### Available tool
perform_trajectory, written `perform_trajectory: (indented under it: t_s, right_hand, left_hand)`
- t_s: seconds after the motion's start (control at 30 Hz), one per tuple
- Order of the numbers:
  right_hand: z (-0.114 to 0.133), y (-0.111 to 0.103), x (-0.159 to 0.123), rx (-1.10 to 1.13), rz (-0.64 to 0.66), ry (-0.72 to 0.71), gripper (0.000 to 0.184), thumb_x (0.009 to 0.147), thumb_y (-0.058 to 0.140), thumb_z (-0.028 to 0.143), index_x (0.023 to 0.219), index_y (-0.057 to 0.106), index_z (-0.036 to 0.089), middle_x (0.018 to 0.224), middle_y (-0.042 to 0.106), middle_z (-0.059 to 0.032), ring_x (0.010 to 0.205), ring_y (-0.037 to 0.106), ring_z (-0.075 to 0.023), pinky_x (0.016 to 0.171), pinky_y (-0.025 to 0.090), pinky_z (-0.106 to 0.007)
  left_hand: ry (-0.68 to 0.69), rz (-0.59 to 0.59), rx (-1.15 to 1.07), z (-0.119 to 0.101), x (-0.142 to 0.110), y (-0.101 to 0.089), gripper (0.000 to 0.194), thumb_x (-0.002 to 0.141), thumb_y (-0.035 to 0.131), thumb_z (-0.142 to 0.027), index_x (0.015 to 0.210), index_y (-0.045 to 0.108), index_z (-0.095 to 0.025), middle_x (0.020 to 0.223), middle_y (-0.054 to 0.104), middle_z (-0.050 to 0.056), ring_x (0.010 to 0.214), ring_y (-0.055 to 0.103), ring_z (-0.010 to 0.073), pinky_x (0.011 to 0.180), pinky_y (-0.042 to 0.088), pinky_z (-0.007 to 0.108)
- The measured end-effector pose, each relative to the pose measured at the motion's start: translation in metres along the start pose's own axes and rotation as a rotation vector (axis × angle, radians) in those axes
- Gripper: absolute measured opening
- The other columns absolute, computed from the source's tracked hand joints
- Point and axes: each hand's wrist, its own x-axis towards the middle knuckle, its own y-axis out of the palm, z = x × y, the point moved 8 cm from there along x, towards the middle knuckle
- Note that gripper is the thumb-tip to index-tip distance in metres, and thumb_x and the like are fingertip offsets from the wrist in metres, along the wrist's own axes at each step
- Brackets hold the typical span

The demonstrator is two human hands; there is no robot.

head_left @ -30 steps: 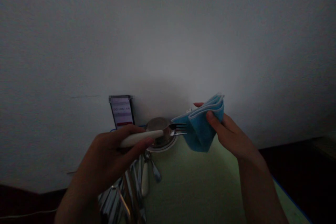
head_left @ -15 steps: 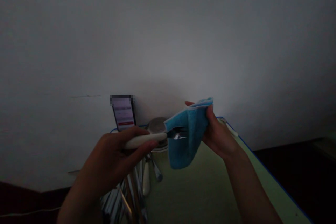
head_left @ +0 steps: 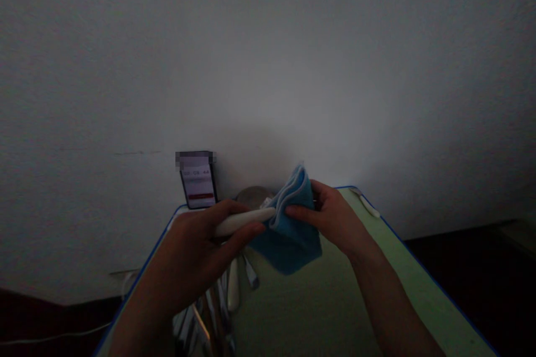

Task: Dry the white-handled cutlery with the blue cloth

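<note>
- Taking the blue cloth (head_left: 295,237) as the middle of a clock, I see it held up over the green table (head_left: 301,312); it is folded in layers, perhaps for thickness about what it covers.
- The left hand (head_left: 196,242), at nine o'clock, has its fingers closed narrowly on the white-handled utensil (head_left: 240,222), thumb along the near side; gripping the handle presumably leaves the far end free for the cloth; that end is hidden from me.
- The right hand (head_left: 335,215), at three o'clock, pinches the cloth, thumb on the near face; the other fingers are partly hidden behind it, likely backing the folds.
- The phone (head_left: 198,184) leans on the wall (head_left: 268,67) at ten o'clock, its screen turned this way, I suppose for easy reading.
- A round dish (head_left: 253,196) sits half hidden near eleven o'clock; loose cutlery (head_left: 213,312) lies bunched toward seven, probably for easy reach; a pale-handled piece (head_left: 368,204) rests apart, near two, by the table's edge.
</note>
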Motion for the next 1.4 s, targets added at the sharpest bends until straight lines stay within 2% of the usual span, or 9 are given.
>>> perform_trajectory:
  t_s: [0.13,0.23,0.33,0.47,0.67,0.87,1.03,1.17,1.4]
  right_hand:
    - [0.005,-0.007,-0.001,-0.076,-0.106,-0.032,0.031,0.069,0.069,0.038,0.091,0.06,0.018,0.085,0.068,-0.0033,0.074,0.063,-0.0162,0.067,0.051,-0.03]
    - [0.008,-0.012,-0.002,-0.112,-0.145,-0.061,0.028,0.073,0.065,0.04,0.089,0.061,0.017,0.083,0.068,-0.0034,0.075,0.062,-0.0163,0.069,0.05,-0.029]
    - [0.012,-0.015,-0.003,-0.114,-0.132,-0.113,0.023,0.079,0.059,0.038,0.087,0.062,0.017,0.08,0.066,-0.0019,0.073,0.06,-0.0152,0.07,0.049,-0.028]
    - [0.012,-0.014,-0.005,-0.06,-0.072,-0.133,0.017,0.083,0.055,0.033,0.085,0.061,0.017,0.079,0.064,-0.0003,0.074,0.058,-0.0134,0.071,0.048,-0.026]
    - [0.01,-0.018,-0.005,-0.071,-0.069,-0.095,0.02,0.082,0.057,0.034,0.092,0.062,0.018,0.083,0.065,-0.0016,0.073,0.058,-0.0137,0.068,0.048,-0.027]
    - [0.008,-0.029,-0.007,-0.186,-0.016,-0.06,0.021,0.081,0.057,0.037,0.089,0.063,0.018,0.08,0.065,-0.0011,0.075,0.06,-0.0161,0.07,0.049,-0.029]
    - [-0.002,-0.024,-0.012,-0.227,0.207,0.037,0.021,0.081,0.058,0.037,0.09,0.061,0.018,0.081,0.065,-0.0008,0.076,0.061,-0.0164,0.069,0.05,-0.028]
    - [-0.003,-0.019,-0.017,-0.339,0.371,0.016,0.018,0.082,0.058,0.035,0.088,0.061,0.018,0.085,0.066,-0.0011,0.076,0.06,-0.0148,0.068,0.048,-0.025]
    - [0.002,-0.024,-0.013,-0.622,0.266,-0.068,0.02,0.084,0.054,0.035,0.091,0.062,0.018,0.086,0.066,-0.0014,0.077,0.059,-0.0155,0.068,0.045,-0.025]
  left_hand:
    - [-0.002,0.052,-0.033,-0.002,0.0,0.005,0.027,0.083,0.053,-0.043,0.093,0.062,-0.019,0.063,0.067,-0.002,0.048,0.06,0.0111,0.046,0.043,0.018]
    - [-0.011,0.185,-0.043,0.0,-0.002,0.016,0.029,0.089,0.043,-0.042,0.096,0.06,-0.019,0.07,0.067,0.0,0.058,0.062,0.0139,0.052,0.045,0.021]
    - [0.034,0.313,-0.058,0.001,-0.008,0.027,0.028,0.092,0.037,-0.038,0.107,0.055,-0.021,0.08,0.066,0.0,0.069,0.062,0.0151,0.06,0.046,0.023]
    - [0.06,0.363,-0.025,0.006,-0.016,0.031,0.032,0.093,0.035,-0.036,0.122,0.046,-0.027,0.085,0.064,-0.001,0.082,0.062,0.0162,0.068,0.047,0.023]
    - [0.025,0.451,-0.016,0.011,-0.027,0.033,0.031,0.091,0.037,-0.041,0.112,0.056,-0.028,0.081,0.065,-0.001,0.083,0.063,0.0181,0.069,0.051,0.023]
    - [0.006,0.274,-0.116,0.026,-0.023,0.012,0.033,0.09,0.043,-0.035,0.12,0.054,-0.029,0.098,0.069,0.0,0.082,0.065,0.0147,0.075,0.051,0.019]
    - [0.058,0.189,-0.075,0.029,-0.018,0.006,0.032,0.088,0.045,-0.035,0.117,0.055,-0.027,0.103,0.068,0.0,0.087,0.064,0.0153,0.078,0.05,0.019]
    - [0.06,0.186,-0.046,0.031,-0.016,0.012,0.031,0.089,0.044,-0.035,0.117,0.054,-0.026,0.109,0.067,0.0,0.093,0.063,0.0157,0.079,0.05,0.019]
    - [0.104,0.191,-0.019,0.025,-0.013,0.023,0.03,0.092,0.039,-0.034,0.12,0.049,-0.027,0.108,0.066,-0.001,0.094,0.063,0.0144,0.078,0.049,0.019]
